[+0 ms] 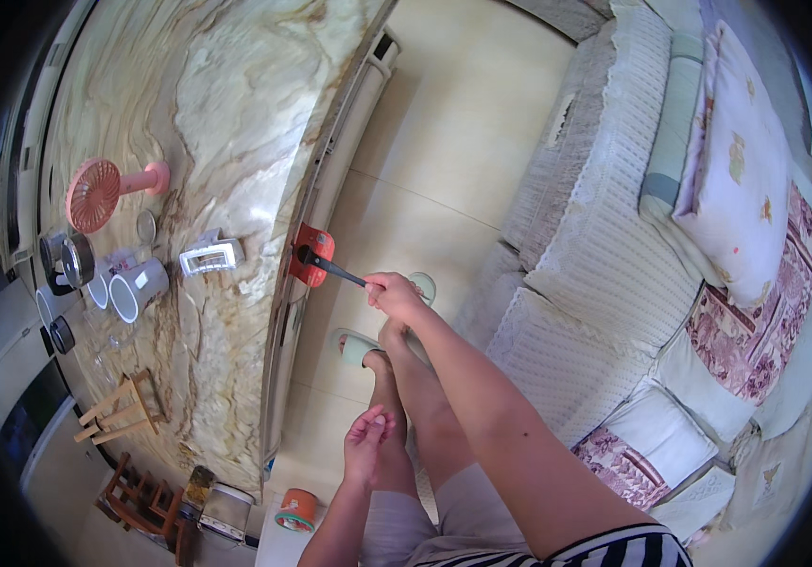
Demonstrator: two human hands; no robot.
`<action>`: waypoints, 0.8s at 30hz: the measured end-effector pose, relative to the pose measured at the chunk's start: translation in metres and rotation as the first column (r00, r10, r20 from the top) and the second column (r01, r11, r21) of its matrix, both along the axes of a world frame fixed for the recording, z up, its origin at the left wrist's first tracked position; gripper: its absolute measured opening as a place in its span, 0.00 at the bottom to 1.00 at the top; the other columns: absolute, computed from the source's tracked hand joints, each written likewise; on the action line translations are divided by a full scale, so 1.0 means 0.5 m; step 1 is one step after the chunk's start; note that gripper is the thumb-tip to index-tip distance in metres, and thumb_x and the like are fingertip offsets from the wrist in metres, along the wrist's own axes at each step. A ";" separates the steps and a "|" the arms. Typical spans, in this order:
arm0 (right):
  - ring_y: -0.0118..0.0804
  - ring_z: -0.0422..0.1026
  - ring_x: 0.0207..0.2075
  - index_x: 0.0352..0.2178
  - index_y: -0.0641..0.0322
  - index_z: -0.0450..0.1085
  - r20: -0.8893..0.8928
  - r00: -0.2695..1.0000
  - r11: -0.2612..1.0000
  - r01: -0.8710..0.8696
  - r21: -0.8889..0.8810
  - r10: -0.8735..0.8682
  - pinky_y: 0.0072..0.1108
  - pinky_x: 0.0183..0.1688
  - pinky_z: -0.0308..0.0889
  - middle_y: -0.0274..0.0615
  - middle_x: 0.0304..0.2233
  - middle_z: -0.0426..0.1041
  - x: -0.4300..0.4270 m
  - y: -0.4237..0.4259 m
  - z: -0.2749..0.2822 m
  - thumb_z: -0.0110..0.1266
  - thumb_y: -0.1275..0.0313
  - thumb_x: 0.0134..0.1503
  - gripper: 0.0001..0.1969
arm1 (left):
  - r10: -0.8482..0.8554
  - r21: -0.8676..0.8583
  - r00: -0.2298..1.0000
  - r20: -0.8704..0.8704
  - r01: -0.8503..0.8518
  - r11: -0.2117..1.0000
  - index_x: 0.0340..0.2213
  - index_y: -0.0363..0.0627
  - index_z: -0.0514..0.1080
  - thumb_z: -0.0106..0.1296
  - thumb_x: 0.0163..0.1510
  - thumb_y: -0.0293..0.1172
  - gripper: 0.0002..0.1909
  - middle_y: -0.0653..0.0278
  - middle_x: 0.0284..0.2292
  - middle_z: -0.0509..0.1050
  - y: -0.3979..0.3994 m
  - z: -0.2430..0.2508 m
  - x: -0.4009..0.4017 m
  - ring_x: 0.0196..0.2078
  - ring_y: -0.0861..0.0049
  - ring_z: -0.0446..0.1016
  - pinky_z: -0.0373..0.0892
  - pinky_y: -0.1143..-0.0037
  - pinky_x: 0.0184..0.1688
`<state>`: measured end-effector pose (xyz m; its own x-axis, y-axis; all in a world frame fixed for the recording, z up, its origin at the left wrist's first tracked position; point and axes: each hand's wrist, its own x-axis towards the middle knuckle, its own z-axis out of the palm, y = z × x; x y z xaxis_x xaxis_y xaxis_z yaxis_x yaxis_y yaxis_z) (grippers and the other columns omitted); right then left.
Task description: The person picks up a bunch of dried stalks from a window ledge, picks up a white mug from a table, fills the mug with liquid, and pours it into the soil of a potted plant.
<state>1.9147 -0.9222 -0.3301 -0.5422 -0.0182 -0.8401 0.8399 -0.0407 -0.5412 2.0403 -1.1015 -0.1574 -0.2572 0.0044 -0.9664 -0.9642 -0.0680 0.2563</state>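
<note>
My right hand (393, 294) grips the dark handle of a tool (335, 269). The tool's far end overlaps a red card or packet (319, 249) at the edge of a marble-patterned tabletop (236, 127); whether the two are joined I cannot tell. Below, my left hand (368, 436) hovers over my leg with its fingers curled and the thumb against them, and nothing shows in it. A clear and white plastic frame-like thing (212, 256) lies on the tabletop, left of the red piece.
On the tabletop stand a pink fan (94, 195), white mugs (138, 289), a black-and-silver lidded container (77, 259) and a small wooden rack (122, 411). A covered sofa (604, 212) with pillows runs along the right. An orange tub (297, 509) sits near my left forearm.
</note>
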 end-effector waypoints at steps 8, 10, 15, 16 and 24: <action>0.26 0.69 0.23 0.41 0.64 0.70 -0.085 0.995 0.999 -0.050 -0.018 0.048 0.19 0.29 0.65 0.37 0.21 0.72 -0.088 -0.088 -0.060 0.45 0.71 0.56 0.13 | 0.102 0.015 0.994 0.045 -0.103 0.995 0.45 0.40 0.68 0.48 0.57 0.29 0.14 0.60 0.37 0.75 -0.014 -0.028 0.021 0.37 0.80 0.73 0.68 0.80 0.42; 0.27 0.70 0.23 0.40 0.65 0.69 -0.187 0.979 0.950 -0.018 0.311 0.080 0.19 0.30 0.66 0.37 0.21 0.72 -0.082 -0.108 -0.092 0.44 0.74 0.55 0.12 | 0.119 0.029 0.992 0.052 -0.120 0.992 0.45 0.40 0.68 0.48 0.57 0.29 0.14 0.61 0.37 0.75 -0.017 -0.033 0.028 0.37 0.80 0.73 0.68 0.80 0.42; 0.28 0.71 0.25 0.40 0.65 0.67 0.008 0.998 0.989 0.063 0.132 -0.065 0.20 0.31 0.66 0.40 0.24 0.72 -0.075 -0.127 -0.108 0.43 0.75 0.57 0.11 | 0.179 0.032 0.983 0.032 -0.180 0.983 0.45 0.40 0.68 0.47 0.57 0.30 0.14 0.61 0.36 0.75 -0.043 -0.037 0.032 0.37 0.81 0.73 0.68 0.80 0.41; 0.29 0.71 0.25 0.41 0.64 0.67 0.068 0.988 0.990 0.135 0.024 -0.137 0.20 0.31 0.67 0.41 0.26 0.73 -0.078 -0.132 -0.108 0.43 0.74 0.57 0.11 | 0.189 0.036 0.982 0.031 -0.190 0.981 0.45 0.40 0.68 0.47 0.57 0.30 0.14 0.61 0.36 0.75 -0.048 -0.038 0.030 0.37 0.81 0.73 0.68 0.80 0.41; 0.27 0.71 0.28 0.44 0.67 0.66 -0.021 0.976 0.961 0.211 -0.179 -0.219 0.17 0.32 0.66 0.41 0.28 0.73 -0.155 -0.188 -0.086 0.44 0.77 0.56 0.13 | 0.232 0.061 0.972 0.033 -0.233 0.971 0.44 0.41 0.68 0.46 0.58 0.31 0.14 0.62 0.36 0.75 -0.092 -0.038 0.025 0.37 0.82 0.73 0.67 0.81 0.41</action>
<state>1.8369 -1.0164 -0.3729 -0.5827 -0.0419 -0.8116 0.7787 -0.3146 -0.5428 2.0528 -1.1475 -0.1763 -0.2338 0.0094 -0.9722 -0.9262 -0.3064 0.2198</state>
